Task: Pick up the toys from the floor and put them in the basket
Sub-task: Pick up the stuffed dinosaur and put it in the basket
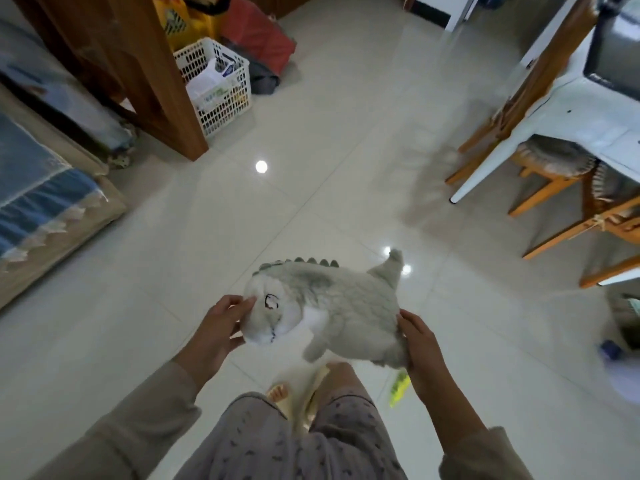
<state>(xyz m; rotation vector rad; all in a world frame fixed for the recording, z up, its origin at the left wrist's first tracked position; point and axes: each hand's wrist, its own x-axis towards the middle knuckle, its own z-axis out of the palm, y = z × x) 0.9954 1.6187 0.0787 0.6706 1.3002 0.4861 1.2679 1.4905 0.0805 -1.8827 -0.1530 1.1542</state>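
While you are standing on the pale tiled floor point(346, 140), you are holding a grey and white plush dinosaur point(332, 306) in the air in front of your legs, between both hands. Your left hand point(221, 327) is cupping the toy's round white head, fingers curled along its cheek and thumb underneath. Your right hand point(420, 344) is closing around the rump end, beside the tail that is pointing up and away from you. The toy is lying roughly level, its row of dark green back spikes facing away, one stubby leg hanging down over your slippered feet point(294, 396).

A small yellow-green toy point(399, 389) is lying on the tiles just beside your right foot, partly hidden under your right wrist; it is too blurred to tell what it is. The white lattice basket point(221, 102) is sitting well ahead on the left, against a brown wooden furniture post point(162, 74), with a white bag and other items already inside. A white desk point(568, 112) with wooden chairs point(554, 174) is standing on the right, and a blue-covered sofa point(38, 202) is showing at the left edge.
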